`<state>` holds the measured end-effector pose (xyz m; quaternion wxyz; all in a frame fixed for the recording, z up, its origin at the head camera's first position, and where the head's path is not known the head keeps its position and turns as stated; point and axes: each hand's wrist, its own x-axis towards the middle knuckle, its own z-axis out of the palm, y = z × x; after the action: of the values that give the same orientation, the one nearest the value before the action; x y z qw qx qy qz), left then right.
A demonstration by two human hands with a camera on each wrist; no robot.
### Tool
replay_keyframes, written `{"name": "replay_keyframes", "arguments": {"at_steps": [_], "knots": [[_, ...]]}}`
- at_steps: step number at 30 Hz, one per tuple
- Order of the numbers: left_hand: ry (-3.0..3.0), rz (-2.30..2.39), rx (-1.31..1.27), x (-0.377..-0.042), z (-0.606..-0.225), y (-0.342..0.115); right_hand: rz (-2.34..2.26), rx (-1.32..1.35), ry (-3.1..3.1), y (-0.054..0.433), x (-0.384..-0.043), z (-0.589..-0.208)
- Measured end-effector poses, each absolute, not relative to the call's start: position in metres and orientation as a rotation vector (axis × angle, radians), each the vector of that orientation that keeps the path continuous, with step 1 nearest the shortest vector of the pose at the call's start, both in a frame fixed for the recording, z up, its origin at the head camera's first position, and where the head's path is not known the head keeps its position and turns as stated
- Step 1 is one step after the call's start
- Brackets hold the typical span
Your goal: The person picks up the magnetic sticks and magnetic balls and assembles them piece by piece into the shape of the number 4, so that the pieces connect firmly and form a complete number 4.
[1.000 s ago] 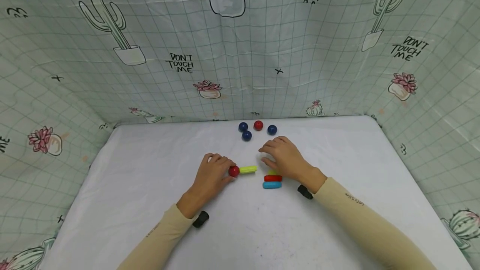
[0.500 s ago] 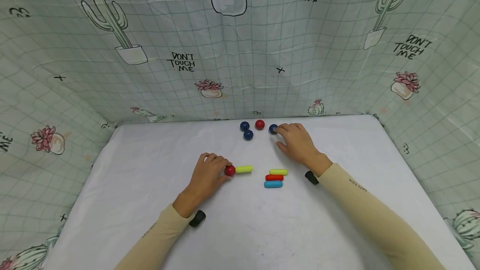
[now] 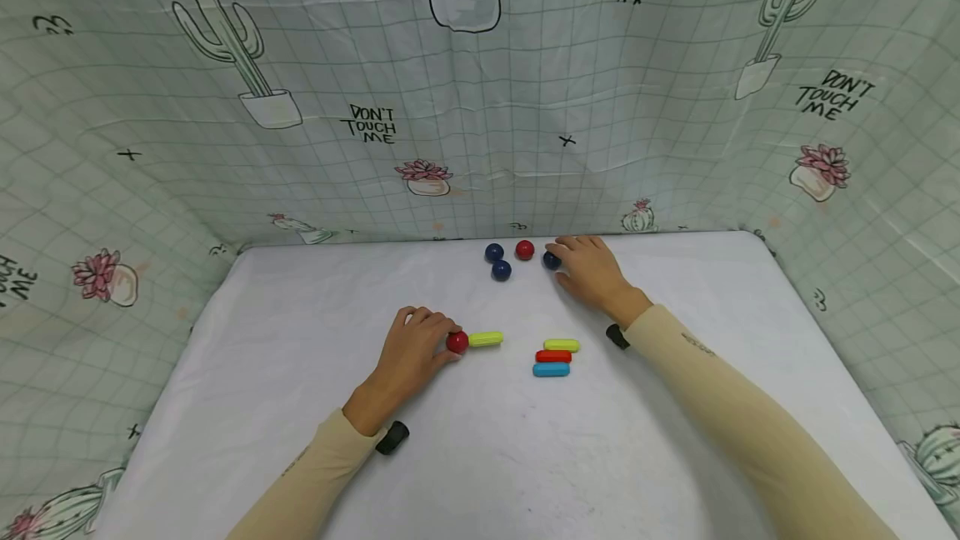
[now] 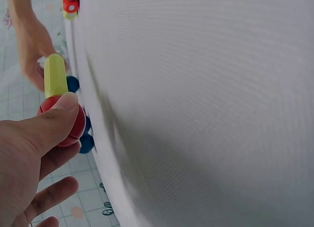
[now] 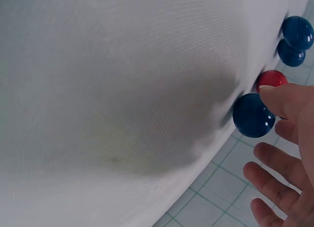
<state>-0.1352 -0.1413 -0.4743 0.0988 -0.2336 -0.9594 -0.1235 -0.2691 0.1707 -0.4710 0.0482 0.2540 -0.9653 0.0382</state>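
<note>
My left hand pinches a shiny red ball between thumb and fingers. A ridged yellow-green stick extends end-on from that ball, pointing right in the head view. Toward the back of the table, my right hand has its thumb and index finger around a glossy dark blue ball. The other fingers of that hand are spread loosely in the right wrist view. Part of the blue ball is hidden by the thumb.
A yellow-green stick, a red stick and a blue stick lie side by side on the white table. Near the back edge sit another red ball and two blue balls. A patterned cloth rises behind.
My right hand has gone from above the loose sticks back to the blue ball and closed its fingers around it. My left hand has drawn slightly left with the red ball and stick.
</note>
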Motion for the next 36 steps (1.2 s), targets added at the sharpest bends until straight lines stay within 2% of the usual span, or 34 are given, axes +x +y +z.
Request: {"name": "replay_keyframes", "arguments": {"at_steps": [20, 27, 36], "knots": [[-2.847, -0.383, -0.671, -0.135, -0.472, -0.142, 0.015, 0.818, -2.927, 0.169, -0.270, -0.474], [-2.820, -0.429, -0.665, -0.134, -0.474, -0.145, 0.133, 0.849, -2.873, 0.168, -0.253, -0.471], [-2.823, -0.432, -0.649, -0.132, -0.474, -0.148, 0.302, 0.957, -2.792, 0.155, -0.212, -0.464]]}}
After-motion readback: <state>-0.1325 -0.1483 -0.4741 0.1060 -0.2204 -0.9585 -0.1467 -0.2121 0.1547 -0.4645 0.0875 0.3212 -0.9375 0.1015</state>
